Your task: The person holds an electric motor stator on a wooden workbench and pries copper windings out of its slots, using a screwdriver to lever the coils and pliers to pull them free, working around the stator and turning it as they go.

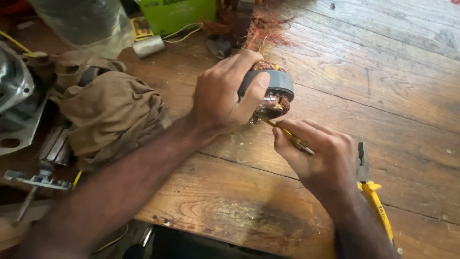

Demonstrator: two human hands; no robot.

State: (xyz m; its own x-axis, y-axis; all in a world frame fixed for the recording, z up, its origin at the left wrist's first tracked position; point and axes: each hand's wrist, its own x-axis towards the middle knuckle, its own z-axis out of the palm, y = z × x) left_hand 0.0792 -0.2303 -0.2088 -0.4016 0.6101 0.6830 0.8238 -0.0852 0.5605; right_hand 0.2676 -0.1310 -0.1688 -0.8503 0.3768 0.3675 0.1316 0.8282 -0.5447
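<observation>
On a worn wooden tabletop (383, 86), the left hand (223, 96) wraps its fingers around a grey motor stator (270, 88) with copper windings, at centre. The right hand (318, 153) pinches a thin yellow-handled tool (287, 134), tip touching the windings. Yellow-handled pliers (371, 192) lie just right.

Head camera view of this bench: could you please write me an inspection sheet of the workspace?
Surface: worn wooden bench, stained, planks gapped.
Job's things: motor stator with copper windings, grey band round it; thin yellow-handled tool poking at windings.
Clutter: brown rag, yellow-handled pliers, green box, metal motor parts, loose copper wire.
Grips: left hand shut on stator; right hand shut on tool.
Cables: yellow wire at left.
Surroundings: clear plastic bag.
</observation>
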